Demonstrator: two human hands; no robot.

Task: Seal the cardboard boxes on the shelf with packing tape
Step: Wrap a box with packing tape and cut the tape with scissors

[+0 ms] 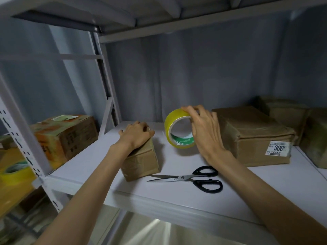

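A small brown cardboard box sits near the front of the white shelf. My left hand lies on the box's top with its fingers curled over the far edge. A yellow roll of packing tape stands on edge just right of the box, held above the shelf. My right hand grips the roll's upper right side, fingers over its top. A larger brown box with a white label lies to the right.
Black-handled scissors lie shut on the shelf in front of the tape. More brown boxes stand at the back right. An orange printed carton and another yellow tape roll are on the neighbouring rack at left.
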